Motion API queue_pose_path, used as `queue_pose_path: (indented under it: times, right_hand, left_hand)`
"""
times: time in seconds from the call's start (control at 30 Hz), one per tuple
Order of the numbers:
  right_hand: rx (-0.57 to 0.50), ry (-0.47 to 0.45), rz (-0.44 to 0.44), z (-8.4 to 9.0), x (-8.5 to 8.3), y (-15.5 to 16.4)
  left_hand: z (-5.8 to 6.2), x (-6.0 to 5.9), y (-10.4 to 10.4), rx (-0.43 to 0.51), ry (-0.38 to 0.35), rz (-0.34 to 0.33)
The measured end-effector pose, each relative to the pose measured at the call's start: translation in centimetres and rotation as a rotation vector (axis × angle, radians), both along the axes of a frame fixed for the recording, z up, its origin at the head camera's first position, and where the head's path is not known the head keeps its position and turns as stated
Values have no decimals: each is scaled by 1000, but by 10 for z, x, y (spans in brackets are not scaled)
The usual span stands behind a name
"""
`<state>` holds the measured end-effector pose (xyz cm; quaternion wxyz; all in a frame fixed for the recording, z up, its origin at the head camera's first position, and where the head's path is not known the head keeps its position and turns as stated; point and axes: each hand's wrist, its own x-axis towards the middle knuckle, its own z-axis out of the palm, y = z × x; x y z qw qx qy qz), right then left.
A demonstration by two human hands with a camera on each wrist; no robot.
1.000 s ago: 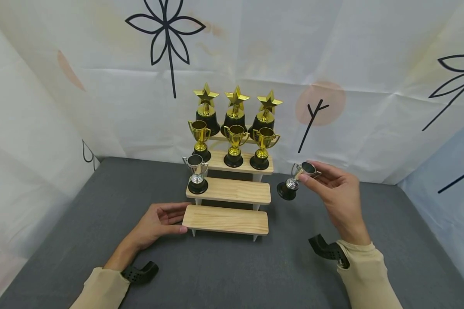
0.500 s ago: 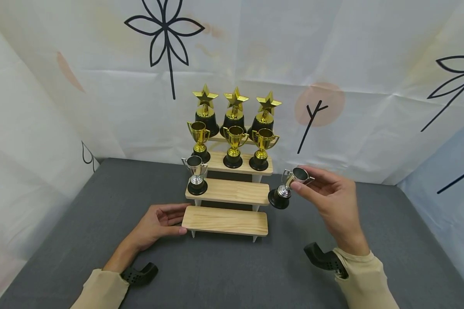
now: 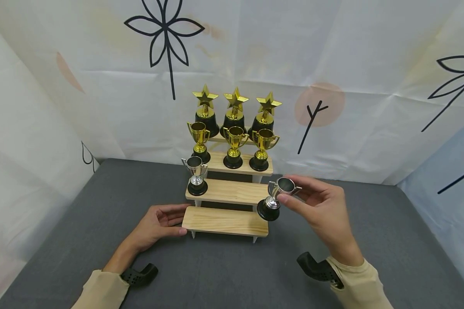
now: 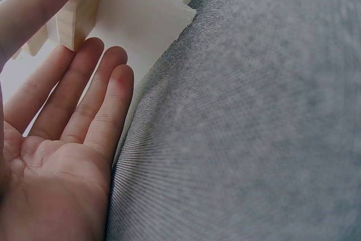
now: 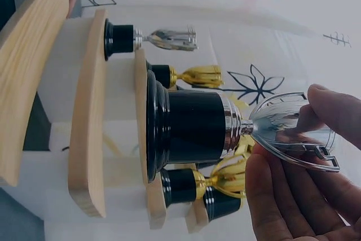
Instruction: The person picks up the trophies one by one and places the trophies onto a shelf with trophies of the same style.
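My right hand [image 3: 313, 204] pinches a small silver cup trophy [image 3: 275, 198] by its bowl and holds it tilted in the air at the right end of the wooden stepped stand [image 3: 226, 221]. In the right wrist view the silver trophy [image 5: 225, 125] fills the frame, with my fingertips [image 5: 333, 108] on its bowl. A second silver trophy [image 3: 196, 175] stands at the left end of the second step. My left hand [image 3: 158, 223] rests with straight fingers against the left end of the lowest step [image 4: 79, 18] and holds nothing.
Three gold cup trophies [image 3: 233, 146] stand on the third step and three gold star trophies [image 3: 236, 109] on the top one. The stand sits on a grey cloth surface [image 3: 224, 274], enclosed by white patterned sheets [image 3: 332, 64] behind and at both sides.
My right hand has carried the silver trophy left and down, from beside the stand to its right end. The left hand has not moved.
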<state>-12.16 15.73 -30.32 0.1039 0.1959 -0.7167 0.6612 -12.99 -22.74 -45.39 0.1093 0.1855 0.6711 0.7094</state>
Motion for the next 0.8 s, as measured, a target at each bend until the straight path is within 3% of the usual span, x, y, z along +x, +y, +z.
queue_pose_path:
  times: [0.23,0.5,0.8]
  right_hand:
    - [74,36,31,-6,2,-8]
    - [66,44,82,-15,-2,-13]
    - [106,25,64,-17,-4,-16]
  left_hand:
    - [0,0,0,0,-4,1]
    - [0,0,0,-5,2,3]
    - [0,0,0,-16,-6,11]
